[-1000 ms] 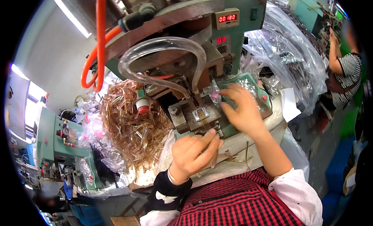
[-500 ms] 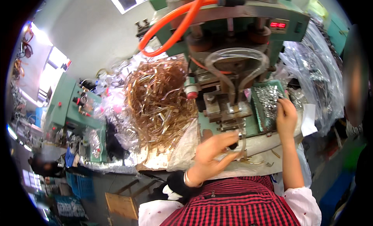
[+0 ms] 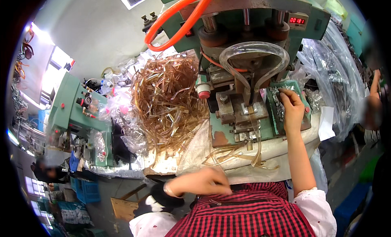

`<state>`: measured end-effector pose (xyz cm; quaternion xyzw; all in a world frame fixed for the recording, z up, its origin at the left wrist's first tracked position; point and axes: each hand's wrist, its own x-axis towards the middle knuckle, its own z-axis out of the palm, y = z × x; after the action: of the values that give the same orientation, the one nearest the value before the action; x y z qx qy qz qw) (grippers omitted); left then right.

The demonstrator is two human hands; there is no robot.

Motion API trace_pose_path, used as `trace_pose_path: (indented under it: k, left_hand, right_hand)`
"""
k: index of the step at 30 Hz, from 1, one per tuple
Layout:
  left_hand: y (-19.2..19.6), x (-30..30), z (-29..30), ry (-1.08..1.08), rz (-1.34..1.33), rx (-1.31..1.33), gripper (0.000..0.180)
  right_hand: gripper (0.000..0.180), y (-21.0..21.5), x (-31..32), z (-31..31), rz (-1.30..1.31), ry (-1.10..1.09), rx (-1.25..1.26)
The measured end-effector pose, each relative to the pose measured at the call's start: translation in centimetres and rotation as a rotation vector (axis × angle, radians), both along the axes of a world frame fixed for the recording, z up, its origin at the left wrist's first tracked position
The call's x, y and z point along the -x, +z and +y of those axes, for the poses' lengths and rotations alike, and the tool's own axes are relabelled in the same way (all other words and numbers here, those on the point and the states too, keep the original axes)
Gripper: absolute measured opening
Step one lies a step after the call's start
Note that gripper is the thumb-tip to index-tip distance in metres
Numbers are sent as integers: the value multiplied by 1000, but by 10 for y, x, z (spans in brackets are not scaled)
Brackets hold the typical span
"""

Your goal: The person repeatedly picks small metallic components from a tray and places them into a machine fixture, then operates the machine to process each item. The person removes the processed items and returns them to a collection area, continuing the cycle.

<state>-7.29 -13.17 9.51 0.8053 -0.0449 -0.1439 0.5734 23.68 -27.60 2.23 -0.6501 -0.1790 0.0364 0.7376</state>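
Cluttered workshop bench under a green metal press.
Right hand, fingers pinching in the green tray of small silver parts at three o'clock; left hand, loosely curled and holding nothing visible, is farther off at six.

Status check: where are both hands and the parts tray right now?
Right hand reaching into tray of small metal parts, fingers pinched. Left hand low at the bench edge, contents unclear. Amber plastic strips heaped left of the green press.

Right hand reaches forward, arm extended, fingers curled down; left hand pulled back near torso, fingers loosely closed.
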Motion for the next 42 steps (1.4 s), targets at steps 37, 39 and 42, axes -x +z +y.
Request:
trace_pose_path:
  k: [37, 39, 42]
  left_hand:
    - [45, -84, -10, 763, -1256, -495, 14]
    - [52, -85, -6, 880, -1307, -313, 10]
    - [66, -82, -2, 989, -1232, -127, 9]
  right_hand:
    - [44, 88, 88, 34, 63, 337, -182]
    - [45, 82, 92, 33, 103, 331, -188]
    - [45, 87, 93, 32, 201, 321, -242]
